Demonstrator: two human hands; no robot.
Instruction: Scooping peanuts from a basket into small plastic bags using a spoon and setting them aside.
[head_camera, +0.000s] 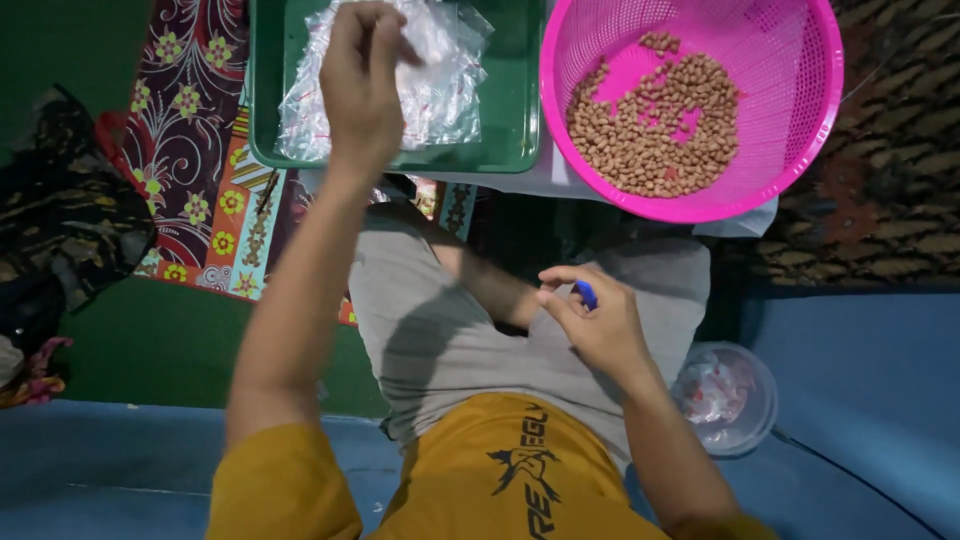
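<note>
Plastic bags (430, 95) are lying in the green tray (515, 120) at upper centre, right under our left hand (360, 90), pinching one, while our right hand (595, 320) is gripping a small blue object (586, 294) lower down.

A floor-level sitting spot in dim indoor light

A dark green floor (150, 345) is showing at the left, with a patterned mat (200, 150) of maroon, orange and yellow flowers lying across it. A blue cushion (860, 400) is running along the bottom and right edges. A brown, dark-patterned carpet (890, 170) is filling the upper right corner. A heap of dark printed cloth (60, 220) is lying at the far left, touching the mat's edge. Soft light is falling from above, leaving deep shadow in the middle.
</note>
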